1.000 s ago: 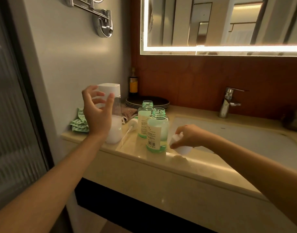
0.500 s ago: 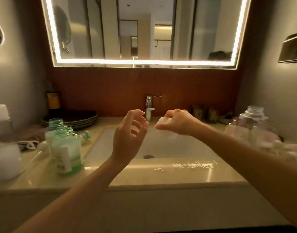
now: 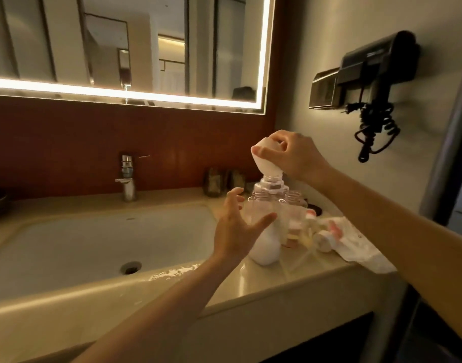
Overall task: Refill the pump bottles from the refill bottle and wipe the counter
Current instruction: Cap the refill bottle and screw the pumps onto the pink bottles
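The right hand [image 3: 295, 158] pinches a white funnel [image 3: 264, 161] by its wide rim, fingers and thumb curled round it; the funnel's spout sits in the open neck of a clear bottle [image 3: 266, 203] directly below those fingers. The bottle stands upright on the beige stone counter [image 3: 290, 281], with a white fill in its lower part. The left hand [image 3: 237, 231] is spread beside it, fingers apart and lightly bent, holding nothing; its thumb crosses in front of the bottle's body, though whether skin meets plastic I cannot tell.

Just behind the left fingertips stands a second clear bottle [image 3: 296, 205], also uncapped; to the right of the thumb lies a crumpled white cloth [image 3: 355, 247] with small pink-and-white items on it, too blurred to name.

Left of the left hand, the pale sink basin [image 3: 67, 244] is sunk into the counter; a wet, glinting smear [image 3: 172, 273] marks the front edge under the left wrist. A chrome faucet [image 3: 126, 176] rises against the dark red-brown wall; above it hangs a mirror [image 3: 120, 48] edged with a lit strip. Right of the right hand, a dark hair dryer [image 3: 376, 58] with a coiled cord is mounted on the side wall.
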`<state>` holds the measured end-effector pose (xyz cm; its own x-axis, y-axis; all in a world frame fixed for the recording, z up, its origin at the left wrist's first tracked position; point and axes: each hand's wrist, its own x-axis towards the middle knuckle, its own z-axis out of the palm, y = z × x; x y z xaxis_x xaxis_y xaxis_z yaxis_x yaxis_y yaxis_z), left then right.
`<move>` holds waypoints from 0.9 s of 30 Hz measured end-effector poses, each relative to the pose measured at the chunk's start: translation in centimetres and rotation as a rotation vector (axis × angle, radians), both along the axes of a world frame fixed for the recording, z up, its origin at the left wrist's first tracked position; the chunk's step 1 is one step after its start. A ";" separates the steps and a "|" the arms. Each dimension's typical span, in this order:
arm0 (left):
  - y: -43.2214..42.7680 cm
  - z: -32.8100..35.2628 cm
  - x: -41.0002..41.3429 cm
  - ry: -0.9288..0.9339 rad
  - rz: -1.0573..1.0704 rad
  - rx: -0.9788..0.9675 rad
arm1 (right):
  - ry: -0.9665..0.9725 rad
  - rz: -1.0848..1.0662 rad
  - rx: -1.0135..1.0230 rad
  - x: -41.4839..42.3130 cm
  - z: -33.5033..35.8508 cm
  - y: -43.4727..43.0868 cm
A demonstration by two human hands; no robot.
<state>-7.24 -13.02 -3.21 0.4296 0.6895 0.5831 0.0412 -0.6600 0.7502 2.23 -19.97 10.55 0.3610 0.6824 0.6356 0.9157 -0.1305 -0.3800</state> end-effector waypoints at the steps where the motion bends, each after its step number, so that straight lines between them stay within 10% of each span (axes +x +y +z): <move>1: -0.2 0.2 1.3 0.000 -0.024 -0.056 | -0.009 -0.019 -0.013 0.8 0.3 0.0; 27: 2.0 0.0 0.9 0.040 -0.084 -0.041 | -0.143 0.140 -0.504 0.0 1.0 2.7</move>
<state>-6.32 -11.07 -3.22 0.5093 0.6729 0.5364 0.0172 -0.6311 0.7755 2.28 -17.31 11.53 0.1786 0.9507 0.2534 0.9754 -0.1374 -0.1722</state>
